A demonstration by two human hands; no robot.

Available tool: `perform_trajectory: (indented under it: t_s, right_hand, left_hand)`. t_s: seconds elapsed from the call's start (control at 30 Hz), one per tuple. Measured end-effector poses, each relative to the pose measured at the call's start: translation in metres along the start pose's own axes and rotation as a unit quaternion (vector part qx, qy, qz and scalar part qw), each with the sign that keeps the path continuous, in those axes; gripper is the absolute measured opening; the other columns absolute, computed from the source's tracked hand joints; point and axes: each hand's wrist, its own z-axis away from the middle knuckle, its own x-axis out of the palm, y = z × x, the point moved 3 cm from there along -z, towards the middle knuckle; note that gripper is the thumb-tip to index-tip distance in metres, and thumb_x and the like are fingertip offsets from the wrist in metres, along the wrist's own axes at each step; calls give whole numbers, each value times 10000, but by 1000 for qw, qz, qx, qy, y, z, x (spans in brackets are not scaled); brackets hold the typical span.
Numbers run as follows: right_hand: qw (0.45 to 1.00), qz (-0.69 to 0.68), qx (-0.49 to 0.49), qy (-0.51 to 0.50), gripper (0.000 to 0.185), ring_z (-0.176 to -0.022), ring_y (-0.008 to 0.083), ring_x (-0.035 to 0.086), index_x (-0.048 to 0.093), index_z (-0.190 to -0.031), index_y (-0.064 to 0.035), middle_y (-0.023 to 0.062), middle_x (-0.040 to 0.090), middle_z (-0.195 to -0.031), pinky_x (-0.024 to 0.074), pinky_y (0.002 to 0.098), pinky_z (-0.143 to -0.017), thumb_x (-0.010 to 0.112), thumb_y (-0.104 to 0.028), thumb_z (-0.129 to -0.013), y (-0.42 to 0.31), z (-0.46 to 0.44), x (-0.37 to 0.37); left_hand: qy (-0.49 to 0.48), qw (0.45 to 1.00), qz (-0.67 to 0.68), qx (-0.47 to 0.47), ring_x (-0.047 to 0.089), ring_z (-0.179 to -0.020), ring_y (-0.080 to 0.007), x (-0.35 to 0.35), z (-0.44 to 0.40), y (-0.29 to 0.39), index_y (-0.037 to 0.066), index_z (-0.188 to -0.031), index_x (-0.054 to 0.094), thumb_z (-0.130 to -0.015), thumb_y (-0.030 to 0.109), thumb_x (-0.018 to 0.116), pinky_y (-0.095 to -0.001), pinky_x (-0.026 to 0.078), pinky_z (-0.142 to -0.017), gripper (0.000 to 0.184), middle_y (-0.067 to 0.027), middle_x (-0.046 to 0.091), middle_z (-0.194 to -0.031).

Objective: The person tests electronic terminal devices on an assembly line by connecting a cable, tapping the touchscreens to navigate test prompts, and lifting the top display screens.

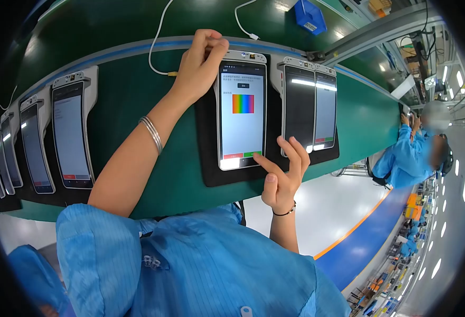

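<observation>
A white handheld touchscreen terminal (pixel 242 129) lies on a black mat (pixel 209 176) in front of me. Its screen shows a rainbow colour block, with a red and a green button at the bottom. My left hand (pixel 203 63) has its fingers curled at the terminal's upper left corner; the fingertips are partly hidden. At the lower right of the screen, my right hand (pixel 285 177) touches the green button with its index finger, the other fingers spread and holding nothing. Just right of it lie a dark-screened terminal (pixel 298 105) and a lit one (pixel 325 108).
More terminals (pixel 73 134) stand in a row on the left of the green table (pixel 185 195). White cables (pixel 158 37) lie behind, near a blue bin (pixel 310 17). A metal frame (pixel 380 31) crosses the upper right. A co-worker in blue (pixel 409 153) works farther right.
</observation>
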Motion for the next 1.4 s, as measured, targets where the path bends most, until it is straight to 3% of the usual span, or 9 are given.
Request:
perform_trajectory:
  t_s: [0.1,0.27,0.37,0.47,0.57,0.77,1.0,1.2,1.4]
  right_hand:
    - [999,-27,10,14,411,-1184,311,442,761,-858,-105,156,564,-1202,341,411,-979,396,-289,-904,1,0,-3]
    - [993,-14,60,101,421,-1133,332,490,734,-897,-19,181,535,-1220,361,432,-988,377,-243,-913,29,-1,-20]
    - [963,48,200,175,353,-1142,297,496,697,-978,7,185,537,-1217,406,371,-957,397,-170,-928,73,0,-37]
    - [921,-65,296,243,319,-1124,255,516,685,-1001,12,177,541,-1220,420,341,-937,413,-142,-945,117,17,-40]
    - [890,-167,333,263,313,-1096,221,537,689,-1007,5,159,549,-1213,429,338,-924,421,-149,-961,134,32,-39]
    - [919,-15,336,204,314,-1048,205,563,695,-1006,-4,135,574,-1184,442,315,-896,424,-155,-962,120,23,-38]
    - [908,-116,328,234,291,-1055,203,554,605,-1161,2,144,570,-1192,442,309,-884,480,-147,-945,124,26,-37]
    - [935,-107,320,108,643,-1232,266,427,310,-1409,-2,185,390,-1384,312,364,-1035,622,-159,-869,112,12,-32]
    - [943,-68,316,80,753,-1290,311,353,298,-1399,38,222,364,-1388,251,412,-1081,692,-197,-801,99,4,-25]
  left_hand:
    - [40,998,41,21,582,-854,-163,0,0,-7,38,-1121,471,-969,324,468,-288,447,-787,324,-108,638,-976]
    - [73,997,21,34,599,-880,-170,-6,-1,-10,36,-1104,486,-992,305,429,-286,459,-798,298,-113,645,-994]
    - [71,997,-4,18,585,-991,-177,-6,-3,-7,39,-1094,500,-1013,314,366,-299,431,-904,317,-107,618,-1035]
    - [65,998,-15,17,583,-993,-166,-8,-3,-7,36,-1078,505,-1009,271,390,-296,427,-906,270,-103,618,-1034]
    - [83,996,-16,35,604,-885,-165,-8,-4,-13,32,-1070,509,-993,289,432,-286,465,-793,279,-113,647,-984]
    - [77,996,-19,38,604,-889,-165,-9,-2,-11,37,-1039,529,-989,274,441,-283,460,-802,258,-100,648,-974]
    - [76,996,-12,38,602,-872,-164,-8,-1,-11,31,-1030,533,-987,253,447,-284,461,-791,242,-98,649,-969]
    - [70,997,-12,31,600,-858,-165,-8,1,-6,27,-1028,529,-989,249,443,-287,464,-771,241,-101,651,-971]
    - [70,996,-12,51,600,-841,-163,-8,0,-8,30,-1021,525,-987,251,451,-287,465,-760,235,-106,653,-963]
